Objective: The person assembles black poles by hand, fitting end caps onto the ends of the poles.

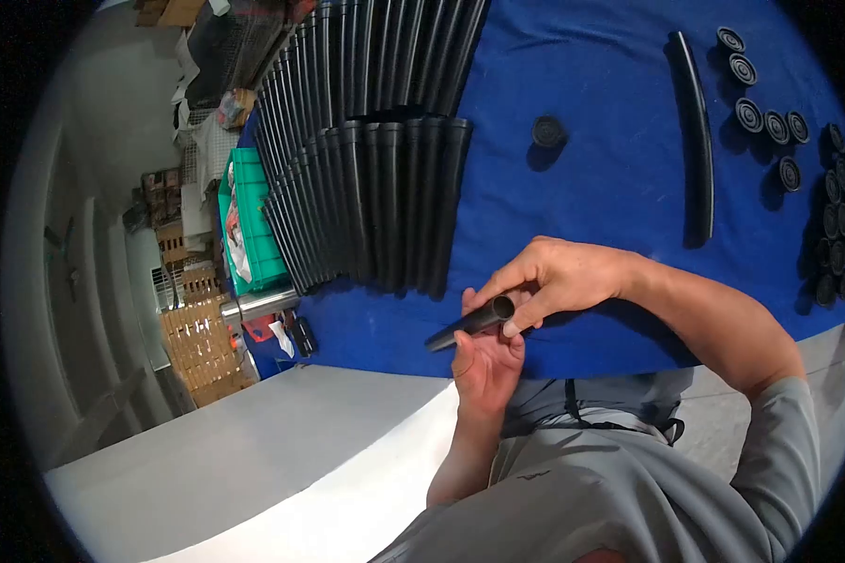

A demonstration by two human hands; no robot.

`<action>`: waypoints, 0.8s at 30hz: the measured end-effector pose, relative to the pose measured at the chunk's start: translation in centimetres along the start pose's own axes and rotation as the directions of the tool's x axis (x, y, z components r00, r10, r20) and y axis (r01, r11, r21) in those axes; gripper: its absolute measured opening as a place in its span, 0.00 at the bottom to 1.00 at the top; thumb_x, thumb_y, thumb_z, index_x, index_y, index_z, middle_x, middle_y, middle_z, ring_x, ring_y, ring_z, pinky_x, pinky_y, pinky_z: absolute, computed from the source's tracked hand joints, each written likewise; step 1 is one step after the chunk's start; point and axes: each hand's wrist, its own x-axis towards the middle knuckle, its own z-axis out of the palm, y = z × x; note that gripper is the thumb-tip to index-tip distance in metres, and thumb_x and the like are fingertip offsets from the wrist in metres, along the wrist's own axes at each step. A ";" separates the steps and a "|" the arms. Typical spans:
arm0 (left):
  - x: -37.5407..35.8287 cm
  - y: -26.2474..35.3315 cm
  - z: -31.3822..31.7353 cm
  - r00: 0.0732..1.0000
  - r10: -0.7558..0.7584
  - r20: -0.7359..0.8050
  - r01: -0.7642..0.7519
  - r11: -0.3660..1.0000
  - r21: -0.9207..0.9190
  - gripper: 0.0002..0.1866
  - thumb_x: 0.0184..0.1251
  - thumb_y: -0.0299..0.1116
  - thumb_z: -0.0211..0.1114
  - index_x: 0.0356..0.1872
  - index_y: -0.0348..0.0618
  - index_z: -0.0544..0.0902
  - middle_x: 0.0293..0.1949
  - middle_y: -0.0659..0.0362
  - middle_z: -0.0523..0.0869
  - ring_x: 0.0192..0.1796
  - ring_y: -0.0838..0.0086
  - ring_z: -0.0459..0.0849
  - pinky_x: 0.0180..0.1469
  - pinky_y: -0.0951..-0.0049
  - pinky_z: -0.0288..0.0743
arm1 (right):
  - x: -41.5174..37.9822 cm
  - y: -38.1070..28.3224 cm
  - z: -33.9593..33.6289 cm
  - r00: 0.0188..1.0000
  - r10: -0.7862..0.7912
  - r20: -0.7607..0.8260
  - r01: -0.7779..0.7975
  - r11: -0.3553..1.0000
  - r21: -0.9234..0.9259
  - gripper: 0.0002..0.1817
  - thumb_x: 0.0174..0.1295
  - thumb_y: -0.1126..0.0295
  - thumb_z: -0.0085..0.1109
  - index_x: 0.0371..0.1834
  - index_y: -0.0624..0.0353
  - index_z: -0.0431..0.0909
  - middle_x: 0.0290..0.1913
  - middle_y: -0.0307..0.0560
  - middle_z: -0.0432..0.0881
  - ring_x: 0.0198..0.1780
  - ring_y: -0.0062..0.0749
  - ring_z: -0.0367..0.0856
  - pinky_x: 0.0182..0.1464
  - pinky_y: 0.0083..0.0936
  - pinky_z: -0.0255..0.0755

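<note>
A black tube [474,324] is held between both hands near the table's front edge, its open round end toward the right. My left hand [489,366] lies palm up beneath the tube, with thumb and fingers around it. From above and the right, my right hand [559,281] grips the tube's open end between thumb and fingers. One round black cap [548,131] rests on the blue cloth beyond the hands. Farther right, another black tube [696,141] lies alone on the cloth.
Rows of black tubes [399,197] cover the cloth's left part. Several black caps [748,114] are scattered at the right. A green crate [253,220] stands at the left, near a metal cylinder [261,305]. Blue cloth [610,94] covers the table.
</note>
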 end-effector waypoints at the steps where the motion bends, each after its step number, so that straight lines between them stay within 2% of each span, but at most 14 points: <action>1: 0.3 0.1 -0.7 1.000 0.010 0.023 -0.010 1.000 0.006 0.27 0.74 0.42 0.70 0.71 0.55 0.76 0.68 0.54 0.81 0.71 0.62 0.78 0.67 0.57 0.81 | 0.0 0.0 -0.1 1.000 0.007 -0.013 -0.007 1.000 -0.011 0.28 0.60 0.66 0.74 0.64 0.63 0.83 0.30 0.45 0.86 0.31 0.25 0.84 0.36 0.25 0.77; 4: 1.2 0.2 -1.4 0.992 0.120 0.035 -0.123 0.986 0.113 0.27 0.73 0.41 0.71 0.70 0.57 0.76 0.67 0.54 0.82 0.70 0.59 0.78 0.68 0.55 0.80 | 0.4 0.6 -0.2 0.990 -0.126 -0.058 0.124 0.992 -0.035 0.28 0.59 0.64 0.75 0.63 0.64 0.84 0.30 0.45 0.86 0.30 0.25 0.84 0.35 0.26 0.76; 5: 1.9 0.3 -1.4 0.985 0.170 0.041 -0.175 0.972 0.156 0.26 0.72 0.40 0.71 0.70 0.57 0.77 0.67 0.53 0.82 0.70 0.58 0.78 0.69 0.54 0.79 | -0.1 -0.1 -0.4 0.984 -0.140 -0.113 0.130 0.987 -0.094 0.31 0.58 0.58 0.77 0.62 0.65 0.83 0.30 0.47 0.84 0.30 0.30 0.83 0.35 0.30 0.76; 8: 4.4 1.5 -1.0 0.938 0.300 0.173 -0.337 0.907 0.254 0.22 0.73 0.35 0.70 0.66 0.53 0.78 0.67 0.45 0.81 0.68 0.51 0.82 0.68 0.46 0.79 | -0.7 -1.3 -1.4 0.865 -0.385 -0.321 0.172 0.829 -0.531 0.34 0.58 0.51 0.76 0.60 0.65 0.83 0.34 0.49 0.83 0.33 0.38 0.83 0.36 0.34 0.76; 9: 5.0 1.6 -0.9 0.929 0.320 0.184 -0.362 0.889 0.281 0.22 0.73 0.34 0.69 0.66 0.52 0.77 0.68 0.42 0.80 0.67 0.49 0.83 0.68 0.45 0.80 | -1.2 -1.7 -1.7 0.773 -0.511 -0.376 0.107 0.689 -0.716 0.36 0.58 0.47 0.75 0.60 0.64 0.81 0.41 0.50 0.82 0.41 0.44 0.83 0.42 0.37 0.76; 10: 5.7 1.5 -0.9 0.920 0.340 0.193 -0.386 0.871 0.304 0.22 0.74 0.32 0.69 0.65 0.52 0.76 0.68 0.39 0.80 0.66 0.48 0.83 0.68 0.44 0.80 | -1.2 -1.8 -1.9 0.683 -0.603 -0.411 0.003 0.565 -0.825 0.34 0.59 0.52 0.74 0.64 0.61 0.78 0.54 0.55 0.80 0.54 0.49 0.81 0.55 0.44 0.74; 12: 6.2 0.6 -0.2 0.919 0.351 0.178 -0.393 0.842 0.370 0.22 0.71 0.31 0.71 0.63 0.49 0.76 0.66 0.37 0.80 0.64 0.44 0.84 0.65 0.45 0.83 | -0.6 -2.0 -2.9 0.538 -0.740 -0.405 -0.279 0.297 -0.913 0.34 0.59 0.60 0.71 0.70 0.57 0.74 0.65 0.61 0.74 0.65 0.57 0.74 0.68 0.55 0.66; 13: 6.3 0.5 -0.3 0.915 0.346 0.206 -0.402 0.822 0.404 0.22 0.72 0.30 0.70 0.64 0.50 0.76 0.67 0.37 0.80 0.65 0.45 0.83 0.65 0.46 0.83 | -0.4 -1.7 -3.0 0.533 -0.699 -0.476 -0.368 0.315 -0.875 0.35 0.59 0.66 0.69 0.72 0.55 0.72 0.72 0.66 0.68 0.71 0.63 0.69 0.74 0.61 0.59; 14: 6.2 0.5 -0.7 0.912 0.336 0.234 -0.408 0.801 0.438 0.23 0.72 0.30 0.70 0.65 0.50 0.75 0.67 0.38 0.79 0.65 0.46 0.83 0.64 0.47 0.84 | -0.3 -1.4 -3.4 0.540 -0.672 -0.507 -0.460 0.270 -0.846 0.35 0.59 0.68 0.66 0.72 0.56 0.72 0.74 0.67 0.67 0.73 0.63 0.68 0.75 0.61 0.59; 16: 6.2 0.3 -0.6 0.902 0.355 0.247 -0.432 0.767 0.475 0.23 0.72 0.31 0.70 0.65 0.50 0.75 0.67 0.37 0.79 0.64 0.47 0.84 0.64 0.49 0.85 | -0.5 0.2 -4.2 0.636 -0.536 -0.555 -0.565 0.167 -0.808 0.33 0.60 0.68 0.62 0.72 0.56 0.73 0.75 0.68 0.67 0.73 0.62 0.68 0.75 0.61 0.59; 18: 6.2 0.4 -0.7 0.907 0.356 0.226 -0.421 0.779 0.465 0.22 0.73 0.30 0.69 0.65 0.50 0.74 0.67 0.37 0.79 0.64 0.47 0.84 0.64 0.51 0.85 | -0.4 1.1 -4.6 0.672 -0.531 -0.516 -0.553 0.103 -0.826 0.29 0.62 0.68 0.58 0.69 0.56 0.75 0.73 0.67 0.70 0.71 0.59 0.71 0.73 0.57 0.63; 20: 6.3 0.3 -0.6 0.903 0.361 0.234 -0.429 0.789 0.439 0.21 0.74 0.30 0.67 0.65 0.50 0.74 0.66 0.37 0.80 0.63 0.48 0.85 0.63 0.52 0.85 | -0.6 0.8 -4.4 0.645 -0.589 -0.487 -0.559 0.072 -0.826 0.25 0.63 0.67 0.56 0.65 0.56 0.78 0.69 0.62 0.75 0.65 0.51 0.77 0.65 0.45 0.70; 24: 6.4 0.7 -0.6 0.902 0.373 0.216 -0.431 0.809 0.401 0.20 0.75 0.30 0.67 0.64 0.49 0.74 0.65 0.37 0.81 0.63 0.49 0.86 0.62 0.52 0.86 | -0.7 0.5 -4.3 0.637 -0.579 -0.509 -0.563 0.100 -0.820 0.23 0.63 0.66 0.56 0.63 0.55 0.79 0.63 0.57 0.78 0.58 0.46 0.79 0.58 0.41 0.72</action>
